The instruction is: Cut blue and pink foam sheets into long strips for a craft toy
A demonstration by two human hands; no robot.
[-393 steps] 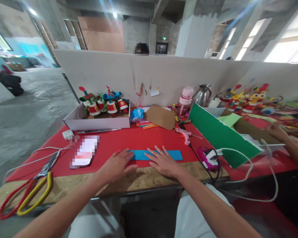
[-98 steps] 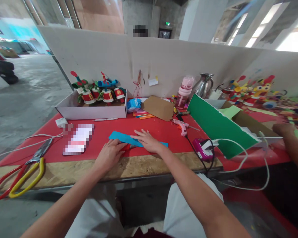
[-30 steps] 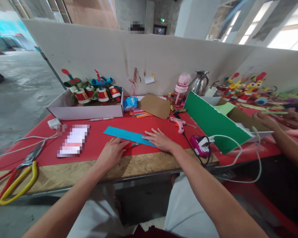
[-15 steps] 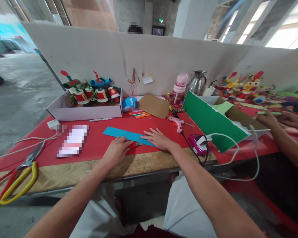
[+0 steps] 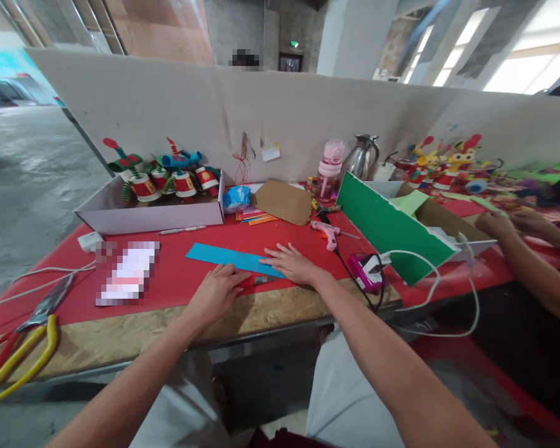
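A long blue paper strip [image 5: 224, 254] lies slantwise on the red table covering, near the table's front edge. My left hand [image 5: 218, 287] rests at the strip's near edge, its fingers bent loosely and pointing right. On the right end of the strip, my right hand [image 5: 295, 264] lies flat with its fingers spread. Between the two hands, just below the strip, is a small slim red and grey object [image 5: 261, 280], partly hidden; its kind is not clear.
A pink glue gun [image 5: 325, 233] and purple power adapter [image 5: 366, 270] lie right, beside a green-walled box [image 5: 387, 227]. Large scissors [image 5: 40, 320] and a blurred-out phone-shaped item [image 5: 128, 274] lie left. A white box [image 5: 154, 218] holds paper-cup figures. A co-worker's hands [image 5: 499, 225] are far right.
The whole view has shifted slightly, so things appear a little further left. My hands stay at the blue paper strip, with almost no movement against it.
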